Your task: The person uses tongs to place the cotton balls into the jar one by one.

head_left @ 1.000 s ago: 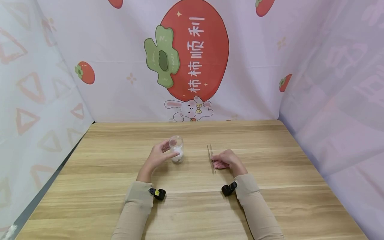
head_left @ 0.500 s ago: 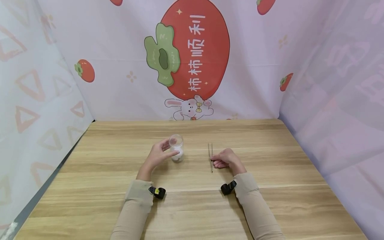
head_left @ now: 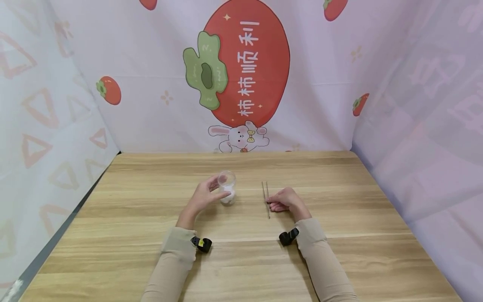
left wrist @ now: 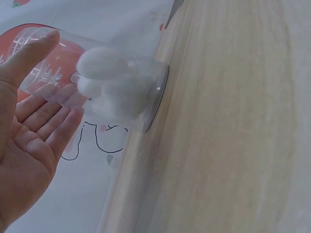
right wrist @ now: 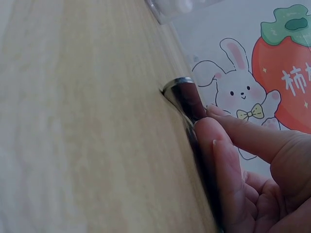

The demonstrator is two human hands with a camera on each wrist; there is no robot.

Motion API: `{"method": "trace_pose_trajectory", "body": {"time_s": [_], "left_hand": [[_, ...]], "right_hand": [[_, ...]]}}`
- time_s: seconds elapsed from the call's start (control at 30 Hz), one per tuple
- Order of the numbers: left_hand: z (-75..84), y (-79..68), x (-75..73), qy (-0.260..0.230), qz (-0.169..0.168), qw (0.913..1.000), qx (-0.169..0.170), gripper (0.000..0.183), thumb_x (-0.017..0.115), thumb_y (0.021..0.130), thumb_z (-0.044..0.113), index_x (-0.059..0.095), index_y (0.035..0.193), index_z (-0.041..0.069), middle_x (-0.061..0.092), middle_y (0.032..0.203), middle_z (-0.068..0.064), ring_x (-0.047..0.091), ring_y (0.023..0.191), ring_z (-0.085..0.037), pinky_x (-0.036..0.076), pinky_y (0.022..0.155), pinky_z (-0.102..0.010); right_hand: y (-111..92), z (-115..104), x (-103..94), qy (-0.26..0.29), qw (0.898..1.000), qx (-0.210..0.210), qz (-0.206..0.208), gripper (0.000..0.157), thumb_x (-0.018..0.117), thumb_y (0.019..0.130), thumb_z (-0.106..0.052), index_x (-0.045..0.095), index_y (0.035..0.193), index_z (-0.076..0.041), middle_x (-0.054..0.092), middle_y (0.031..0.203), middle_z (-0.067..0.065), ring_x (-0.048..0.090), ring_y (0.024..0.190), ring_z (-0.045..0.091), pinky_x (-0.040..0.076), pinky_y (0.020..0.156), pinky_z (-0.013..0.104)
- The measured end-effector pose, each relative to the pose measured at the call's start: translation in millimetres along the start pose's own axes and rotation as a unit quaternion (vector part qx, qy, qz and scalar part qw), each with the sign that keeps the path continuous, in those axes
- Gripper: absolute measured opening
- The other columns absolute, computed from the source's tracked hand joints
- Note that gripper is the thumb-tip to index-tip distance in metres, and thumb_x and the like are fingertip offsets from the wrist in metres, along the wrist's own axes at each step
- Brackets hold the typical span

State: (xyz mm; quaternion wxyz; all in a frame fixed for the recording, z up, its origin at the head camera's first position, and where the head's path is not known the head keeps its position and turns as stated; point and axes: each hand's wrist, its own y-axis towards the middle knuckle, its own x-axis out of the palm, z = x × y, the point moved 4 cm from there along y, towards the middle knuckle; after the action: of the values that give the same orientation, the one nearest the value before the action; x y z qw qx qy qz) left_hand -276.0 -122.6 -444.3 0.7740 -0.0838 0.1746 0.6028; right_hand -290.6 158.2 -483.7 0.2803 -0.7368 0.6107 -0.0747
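Observation:
A clear, lidless jar (head_left: pixel 227 184) stands on the table left of centre, with several white cotton balls (left wrist: pixel 116 85) in its lower part. My left hand (head_left: pixel 205 193) holds it from the left, thumb on the near side and fingers round the far side. To the right, my right hand (head_left: pixel 285 199) pinches a pair of metal tweezers (head_left: pixel 266 195) between thumb and fingers. The two slim arms point away from me and stand slightly apart. In the right wrist view, the joined end of the tweezers (right wrist: pixel 187 97) shows close to the tabletop.
The wood-grain table (head_left: pixel 241 268) ends at a printed cloth backdrop (head_left: pixel 151 121), with more cloth along both sides. A black wrist camera sits on each sleeve, the left one (head_left: pixel 203 244) and the right one (head_left: pixel 287 238).
My left hand has shifted the jar a little to the right. The tweezers have turned slightly in my right hand, which stays nearly in place.

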Motion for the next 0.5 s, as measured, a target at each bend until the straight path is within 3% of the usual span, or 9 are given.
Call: {"method": "trace_pose_trajectory", "body": {"time_s": [0.3, 0.5], "left_hand": [[-1.9, 2.3, 2.8, 0.011, -0.002, 0.9999, 0.010, 0.074, 0.079, 0.080, 0.020, 0.044, 0.141, 0.001, 0.047, 0.146, -0.022, 0.045, 0.136, -0.040, 0.038, 0.118, -0.048], [-4.1, 0.3, -1.3, 0.021, -0.003, 0.9997, 0.011, 0.080, 0.080, 0.079, 0.025, 0.039, 0.145, 0.004, 0.044, 0.149, -0.019, 0.043, 0.140, -0.037, 0.035, 0.120, -0.047]], "right_hand": [[0, 1, -1.3, 0.010, 1.000, 0.010, -0.003, 0.018, 0.072, 0.085, -0.012, 0.065, 0.070, -0.005, 0.064, 0.048, -0.003, 0.061, 0.043, 0.003, 0.054, 0.043, 0.015], [-10, 0, -12.7, 0.008, 1.000, -0.003, -0.005, 0.021, 0.069, 0.089, -0.016, 0.069, 0.086, 0.005, 0.065, 0.053, -0.003, 0.063, 0.047, 0.004, 0.057, 0.049, 0.016]]}}
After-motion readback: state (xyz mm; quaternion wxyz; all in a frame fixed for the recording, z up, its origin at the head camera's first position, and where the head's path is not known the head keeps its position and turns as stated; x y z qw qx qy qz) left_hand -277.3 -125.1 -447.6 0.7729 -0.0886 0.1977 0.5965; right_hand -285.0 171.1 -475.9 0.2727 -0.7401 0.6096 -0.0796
